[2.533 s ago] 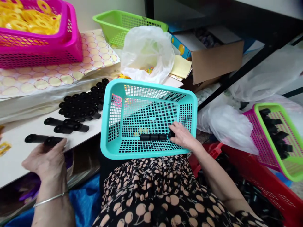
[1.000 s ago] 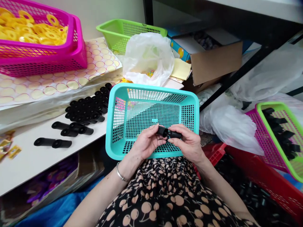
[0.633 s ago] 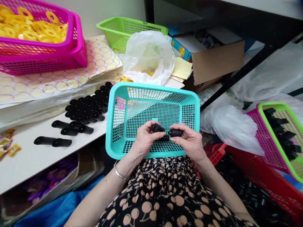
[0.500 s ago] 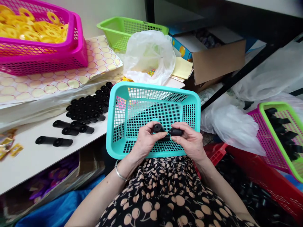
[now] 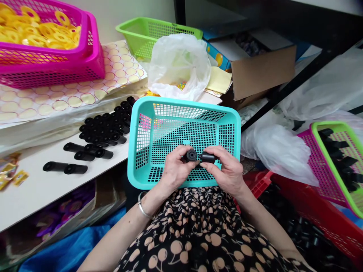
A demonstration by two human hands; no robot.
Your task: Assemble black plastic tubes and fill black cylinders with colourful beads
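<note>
to your left the white tabletop (image 5: 28, 204) ran along your side. low on your right sat a red crate (image 5: 326, 226) with many dark pieces in it. in front of you, its near edge against your patterned clothing (image 5: 176, 241), was the turquoise basket (image 5: 131, 151). at the far left stood the pink baskets (image 5: 98, 56), one set inside the other, with yellow rings heaped in the upper one. beyond the turquoise basket were an open cardboard box (image 5: 263, 71), a green basket (image 5: 136, 37) and, partly in front of that, a translucent plastic bag (image 5: 178, 56). black tubes (image 5: 102, 130) lay on the tabletop, most in a tight cluster, a few apart nearer you. both hands were over the turquoise basket: your left hand (image 5: 176, 166) pinched a black piece (image 5: 191, 155), its round end turned up toward you, and your right hand (image 5: 228, 168) gripped a short black cylinder (image 5: 208, 157) lying sideways. the two parts were end to side, very close; whether they touched, you could not tell.
</note>
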